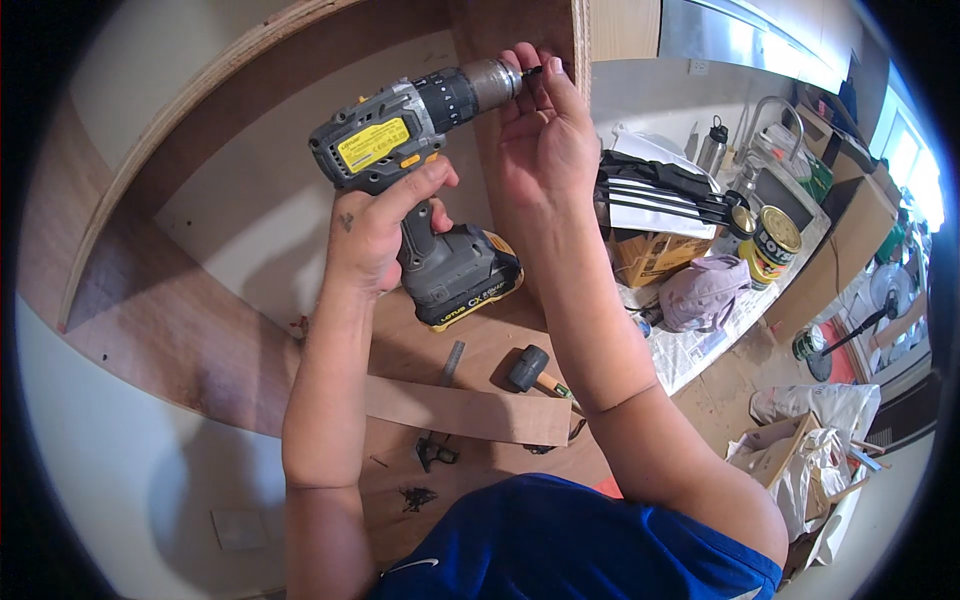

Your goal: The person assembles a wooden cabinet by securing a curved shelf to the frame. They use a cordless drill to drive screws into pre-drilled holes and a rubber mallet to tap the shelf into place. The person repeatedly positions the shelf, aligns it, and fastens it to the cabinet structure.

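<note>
My left hand [372, 222] is closed around the grip of a grey and black cordless drill [440, 100], its index finger near the trigger. The drill points up and to the right, with its battery pack at the lower end. At the drill's nose, my right hand [548, 145] is raised palm toward me. Its thumb and fingers pinch a small dark bit [533, 72] that sticks out of the chuck. Part of the bit is hidden by the fingers.
Curved plywood framing [130, 185] surrounds the drill. Below lie a wooden strip [470, 412], a black-headed mallet [530, 368] and a pile of dark screws [418, 498]. At right, a cluttered counter holds a cardboard box [650, 255], a cloth bundle [704, 292] and cans [776, 235].
</note>
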A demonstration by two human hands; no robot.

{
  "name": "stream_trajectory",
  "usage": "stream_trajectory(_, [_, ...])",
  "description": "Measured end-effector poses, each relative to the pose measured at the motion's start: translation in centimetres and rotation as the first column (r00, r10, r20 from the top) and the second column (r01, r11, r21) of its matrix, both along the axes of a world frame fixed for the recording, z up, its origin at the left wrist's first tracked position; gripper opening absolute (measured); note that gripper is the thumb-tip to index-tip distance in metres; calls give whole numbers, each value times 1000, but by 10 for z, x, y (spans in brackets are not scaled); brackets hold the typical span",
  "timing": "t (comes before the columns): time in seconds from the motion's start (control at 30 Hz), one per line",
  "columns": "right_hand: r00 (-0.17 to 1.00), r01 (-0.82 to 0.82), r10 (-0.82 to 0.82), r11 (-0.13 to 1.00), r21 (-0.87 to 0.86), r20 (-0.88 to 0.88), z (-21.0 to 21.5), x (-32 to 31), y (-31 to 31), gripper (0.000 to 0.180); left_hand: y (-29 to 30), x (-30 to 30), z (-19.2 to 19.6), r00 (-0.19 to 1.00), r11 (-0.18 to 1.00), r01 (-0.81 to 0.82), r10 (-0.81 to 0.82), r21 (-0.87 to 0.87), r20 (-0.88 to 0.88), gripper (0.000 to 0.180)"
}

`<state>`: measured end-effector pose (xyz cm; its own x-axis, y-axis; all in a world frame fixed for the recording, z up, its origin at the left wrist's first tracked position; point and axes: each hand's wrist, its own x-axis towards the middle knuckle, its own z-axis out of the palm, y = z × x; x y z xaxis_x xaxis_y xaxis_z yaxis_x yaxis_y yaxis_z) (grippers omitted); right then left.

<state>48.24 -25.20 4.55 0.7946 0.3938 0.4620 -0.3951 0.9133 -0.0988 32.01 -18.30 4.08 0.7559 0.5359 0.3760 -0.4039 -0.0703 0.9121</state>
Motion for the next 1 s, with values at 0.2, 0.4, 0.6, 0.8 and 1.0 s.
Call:
stream_trajectory(0.2, [1000, 9, -9, 1000, 14, -9, -1, 1, 2, 25, -2, 3, -1, 1000, 1000, -11, 11, -7, -12, 28])
stream_trajectory(0.4, [1000, 8, -8, 1000, 16, 0, -2, -2, 1, 26, 2, 4, -7, 1000, 1000, 22, -22, 0, -18, 29])
stream_trajectory(0.6, [999, -29, 29, 999, 31, -13, 1, -4, -4, 25, -8, 4, -1, 999, 998, 35, -35, -58, -5, 29])
stream_trajectory(0.8, [999, -49, 49, 999, -8, 5, 3, -1, -10, 26, -3, 5, -2, 998, 998, 59, -59, -28, -20, 32])
stream_trajectory(1.0, [986, -127, 148, 965, -229, 75, -37, -13, -43, 53, -4, -8, -5, 997, 994, 79, -78, -77, 11, 38])
